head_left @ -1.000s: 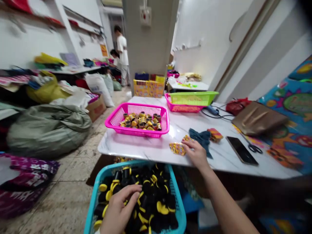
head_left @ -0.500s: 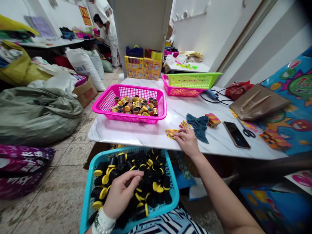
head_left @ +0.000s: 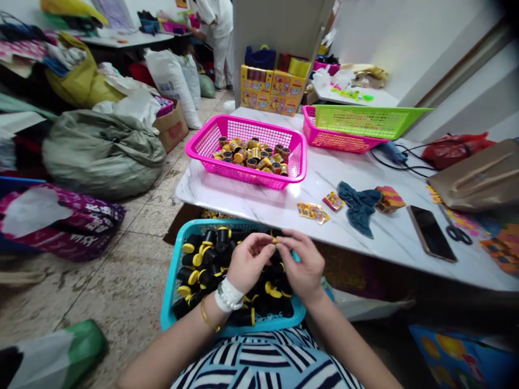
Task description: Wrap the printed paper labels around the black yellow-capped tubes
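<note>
My left hand (head_left: 251, 262), with a white beaded bracelet at its wrist, and my right hand (head_left: 302, 265) meet fingertip to fingertip above the blue basket (head_left: 167, 302). Both are closed in a pinch around a small yellow piece (head_left: 274, 240), mostly hidden by the fingers. Below them the basket holds many black cylinders with yellow caps (head_left: 207, 254). On the table edge lie flat yellow printed labels (head_left: 313, 212) and a small stack of labels (head_left: 333, 201), beside a dark blue cloth (head_left: 359, 208).
A pink basket (head_left: 194, 148) of labelled yellow rolls stands on the white table (head_left: 243, 200). Farther right are a green basket (head_left: 365, 121), a phone (head_left: 432, 232) and scissors (head_left: 458, 233). Sacks (head_left: 103, 154) line the floor at left; a person (head_left: 222, 38) stands behind.
My right hand has left the labels on the table and come down to my left hand, which has risen slightly. The view has swung left and down.
</note>
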### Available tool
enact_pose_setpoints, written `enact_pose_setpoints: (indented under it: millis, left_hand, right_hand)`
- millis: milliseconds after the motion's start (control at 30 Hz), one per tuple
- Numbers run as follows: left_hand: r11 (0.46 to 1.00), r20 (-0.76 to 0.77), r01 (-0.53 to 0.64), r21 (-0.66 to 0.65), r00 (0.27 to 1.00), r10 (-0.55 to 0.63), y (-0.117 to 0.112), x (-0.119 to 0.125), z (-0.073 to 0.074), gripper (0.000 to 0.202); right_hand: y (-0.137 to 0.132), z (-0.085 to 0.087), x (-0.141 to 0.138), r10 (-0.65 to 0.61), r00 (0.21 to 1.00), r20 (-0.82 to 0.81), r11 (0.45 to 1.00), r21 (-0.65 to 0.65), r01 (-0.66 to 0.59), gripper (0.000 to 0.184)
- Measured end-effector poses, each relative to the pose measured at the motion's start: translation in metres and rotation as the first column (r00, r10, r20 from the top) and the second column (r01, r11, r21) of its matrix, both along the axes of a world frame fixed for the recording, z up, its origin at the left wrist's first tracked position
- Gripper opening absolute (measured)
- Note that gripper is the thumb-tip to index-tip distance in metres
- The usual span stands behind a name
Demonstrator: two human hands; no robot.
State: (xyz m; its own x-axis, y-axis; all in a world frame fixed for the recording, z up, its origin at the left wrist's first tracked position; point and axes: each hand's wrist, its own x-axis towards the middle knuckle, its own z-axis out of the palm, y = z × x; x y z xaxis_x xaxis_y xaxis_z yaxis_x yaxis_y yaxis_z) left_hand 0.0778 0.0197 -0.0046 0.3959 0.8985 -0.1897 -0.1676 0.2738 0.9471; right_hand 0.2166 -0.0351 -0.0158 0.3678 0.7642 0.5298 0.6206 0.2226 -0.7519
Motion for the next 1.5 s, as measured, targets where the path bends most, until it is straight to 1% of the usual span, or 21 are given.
enact_pose_setpoints:
  millis: [67, 100, 133, 167, 233, 267, 300, 333, 400, 433, 500, 633, 700, 800, 933, 1033, 1133, 1200, 1267, 1333, 1500]
  left_hand:
    - [0.999, -0.019, -0.025, 0.028, 0.999, 0.025, -0.001, -0.005, -0.003, 0.016]
    - [0.999, -0.042, -0.036, 0.029, 0.998, 0.037, -0.002, -0.009, -0.006, 0.017]
    - [0.999, -0.069, -0.035, 0.024, 0.997, 0.037, -0.003, -0.014, -0.008, 0.017]
    - [1.000, -0.095, -0.022, 0.013, 0.995, 0.023, -0.004, -0.019, -0.011, 0.017]
    - [1.000, -0.123, 0.029, -0.010, 0.992, -0.030, -0.005, -0.029, -0.016, 0.019]
    - [0.998, -0.118, 0.054, -0.022, 0.991, -0.057, -0.006, -0.032, -0.017, 0.022]
    - [0.997, -0.103, 0.069, -0.033, 0.992, -0.072, -0.007, -0.036, -0.018, 0.027]
    - [0.996, -0.087, 0.079, -0.040, 0.993, -0.082, -0.007, -0.038, -0.019, 0.033]
    - [0.995, -0.082, 0.097, -0.033, 0.992, -0.100, -0.008, -0.041, -0.020, 0.042]
    - [0.994, -0.098, 0.106, -0.016, 0.989, -0.107, -0.009, -0.042, -0.020, 0.044]
    - [0.994, -0.153, 0.109, 0.034, 0.983, -0.102, -0.009, -0.043, -0.020, 0.043]
    - [0.995, -0.223, -0.008, 0.103, 0.974, 0.031, -0.009, -0.047, -0.016, 0.039]
    - [0.991, -0.233, -0.074, 0.111, 0.967, 0.099, -0.012, -0.050, -0.012, 0.032]
    - [0.991, -0.239, -0.078, 0.107, 0.966, 0.102, -0.021, -0.055, -0.004, 0.023]
    - [0.996, -0.267, -0.013, 0.084, 0.963, 0.036, -0.032, -0.057, -0.001, 0.027]
    - [0.995, -0.289, -0.014, 0.099, 0.956, 0.042, -0.035, -0.054, -0.002, 0.028]
    - [0.959, -0.321, -0.053, 0.278, 0.936, 0.144, -0.035, -0.052, -0.001, 0.022]
    - [0.897, -0.332, -0.067, 0.437, 0.915, 0.230, -0.036, -0.053, 0.000, 0.017]
    - [0.842, -0.337, -0.043, 0.537, 0.905, 0.261, -0.036, -0.053, 0.000, 0.014]
    - [0.821, -0.344, -0.009, 0.571, 0.905, 0.249, -0.036, -0.053, -0.003, 0.012]
    - [0.832, -0.358, -0.016, 0.554, 0.898, 0.257, -0.035, -0.051, -0.015, 0.014]
  right_hand:
    - [-0.013, -0.007, -0.019, 0.086, 0.987, -0.135, 0.992, -0.080, -0.097, 0.020]
    - [-0.018, -0.010, -0.024, 0.114, 0.960, -0.258, 0.980, -0.131, -0.151, 0.025]
    - [-0.022, -0.013, -0.027, 0.129, 0.904, -0.408, 0.958, -0.186, -0.220, 0.032]
    - [-0.024, -0.015, -0.028, 0.122, 0.816, -0.566, 0.926, -0.231, -0.299, 0.040]
    - [-0.025, -0.017, -0.024, 0.053, 0.579, -0.813, 0.847, -0.271, -0.458, 0.051]
    - [-0.023, -0.017, -0.021, 0.012, 0.471, -0.882, 0.807, -0.269, -0.525, 0.052]
    - [-0.022, -0.017, -0.018, -0.021, 0.391, -0.920, 0.771, -0.264, -0.580, 0.051]
    - [-0.020, -0.017, -0.016, -0.044, 0.340, -0.939, 0.738, -0.260, -0.623, 0.048]
    - [-0.017, -0.017, -0.015, -0.064, 0.315, -0.947, 0.691, -0.270, -0.671, 0.040]
    - [-0.017, -0.018, -0.016, -0.067, 0.332, -0.941, 0.684, -0.286, -0.671, 0.035]
    - [-0.018, -0.021, -0.023, -0.071, 0.399, -0.914, 0.705, -0.329, -0.628, 0.032]
    - [-0.020, -0.029, -0.037, -0.064, 0.611, -0.789, 0.810, -0.398, -0.430, 0.039]
    - [-0.019, -0.031, -0.040, -0.053, 0.680, -0.732, 0.841, -0.399, -0.365, 0.042]
    - [-0.017, -0.030, -0.040, -0.031, 0.730, -0.683, 0.841, -0.413, -0.350, 0.043]
    - [-0.017, -0.025, -0.040, -0.020, 0.791, -0.612, 0.846, -0.431, -0.313, 0.044]
    - [-0.019, -0.025, -0.042, -0.016, 0.838, -0.546, 0.856, -0.440, -0.271, 0.044]
    - [-0.021, -0.030, -0.042, -0.003, 0.901, -0.434, 0.873, -0.441, -0.210, 0.040]
    - [-0.023, -0.036, -0.041, 0.000, 0.935, -0.355, 0.885, -0.436, -0.166, 0.038]
    - [-0.025, -0.040, -0.040, 0.004, 0.953, -0.302, 0.893, -0.429, -0.139, 0.036]
    - [-0.026, -0.043, -0.041, 0.024, 0.963, -0.267, 0.901, -0.412, -0.137, 0.033]
    - [-0.027, -0.039, -0.045, 0.154, 0.974, -0.164, 0.919, -0.339, -0.202, 0.023]
